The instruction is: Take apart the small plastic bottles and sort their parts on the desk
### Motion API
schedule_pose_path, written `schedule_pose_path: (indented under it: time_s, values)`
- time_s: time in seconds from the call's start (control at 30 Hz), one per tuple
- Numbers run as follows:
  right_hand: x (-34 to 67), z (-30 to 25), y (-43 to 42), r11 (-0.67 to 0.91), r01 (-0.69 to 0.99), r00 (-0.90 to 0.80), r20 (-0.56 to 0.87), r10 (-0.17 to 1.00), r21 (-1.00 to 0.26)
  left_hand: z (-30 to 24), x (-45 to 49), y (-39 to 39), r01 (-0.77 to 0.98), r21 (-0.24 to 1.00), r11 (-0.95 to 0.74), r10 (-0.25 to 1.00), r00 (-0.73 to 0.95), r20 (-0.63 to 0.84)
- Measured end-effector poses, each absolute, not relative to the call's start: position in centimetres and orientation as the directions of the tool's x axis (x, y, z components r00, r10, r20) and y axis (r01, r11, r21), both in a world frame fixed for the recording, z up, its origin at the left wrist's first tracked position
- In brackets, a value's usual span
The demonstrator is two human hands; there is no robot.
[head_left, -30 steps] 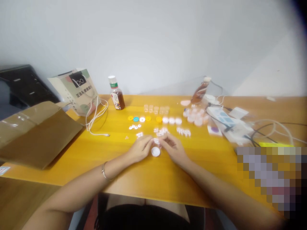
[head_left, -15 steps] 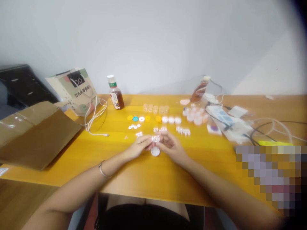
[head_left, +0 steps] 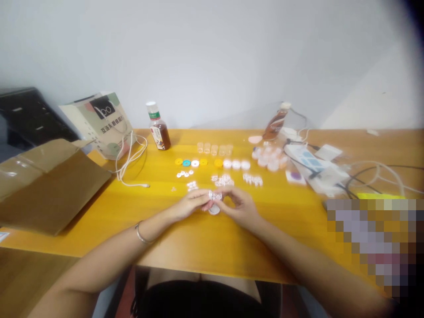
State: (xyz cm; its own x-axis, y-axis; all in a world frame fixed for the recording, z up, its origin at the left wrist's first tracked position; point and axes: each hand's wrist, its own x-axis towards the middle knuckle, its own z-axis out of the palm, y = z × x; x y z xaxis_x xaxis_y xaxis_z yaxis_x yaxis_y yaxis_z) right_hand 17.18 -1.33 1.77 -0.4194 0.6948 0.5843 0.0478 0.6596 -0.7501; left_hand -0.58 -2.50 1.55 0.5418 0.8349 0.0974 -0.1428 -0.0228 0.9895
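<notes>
Between my two hands is a small white openwork plastic part (head_left: 216,195), blurred and partly covered by fingers. My left hand (head_left: 192,202) pinches its left side. The thumb and fingers of my right hand (head_left: 239,205) close on its right side. Just below, a round white cap-like piece (head_left: 214,210) shows, partly hidden by my fingers. Beyond my hands lie a pile of white openwork parts (head_left: 224,180), a cluster of small white parts (head_left: 192,186) and another white group (head_left: 252,179). Small white discs (head_left: 184,174) are further left.
Yellow, blue and white round caps (head_left: 195,163) form a row, with clear cups (head_left: 214,150) behind. Two bottles, one labelled (head_left: 160,134) and one tilted (head_left: 276,125), stand at the back. A cardboard box (head_left: 56,190) is left; a power strip (head_left: 311,165) with cables is right.
My right hand has shifted slightly, its fingers now bent over the white part. The part has turned and dropped a little, covering more of the round piece below. The view has moved slightly.
</notes>
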Motion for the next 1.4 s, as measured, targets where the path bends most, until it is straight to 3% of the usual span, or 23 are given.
schedule_pose_path:
  time_s: [0.17,0.4,0.6,0.97,1.2,1.4]
  values:
    - [17.3,2.2,-1.2,0.689,0.093,-0.402,0.606,0.686,-0.719,1.7,-0.7,-2.6,-0.12,0.991,-0.066,0.82,0.559,0.122]
    - [18.7,2.3,2.2,0.49,0.298,-0.147,0.467,0.872,-0.819,2.0,-0.9,-2.8,-0.131,0.985,-0.113,0.833,0.529,0.166]
    - [19.2,0.6,4.0,0.526,0.498,-0.305,0.428,0.851,-0.69,1.7,-1.0,-2.3,-0.094,0.991,-0.092,0.883,0.453,0.125]
    - [19.1,-1.0,4.8,0.602,0.572,-0.372,0.477,0.796,-0.557,1.9,-0.5,-2.1,0.076,0.994,-0.075,0.927,0.373,0.042]
    - [19.0,-0.2,4.3,0.593,0.546,-0.312,0.514,0.799,-0.592,1.6,-0.4,-2.0,0.186,0.972,-0.141,0.952,0.295,0.082]
    - [18.1,1.3,1.1,0.646,0.278,-0.435,0.507,0.744,-0.711,1.4,-0.1,-2.3,0.34,0.91,-0.238,0.952,0.265,0.151]
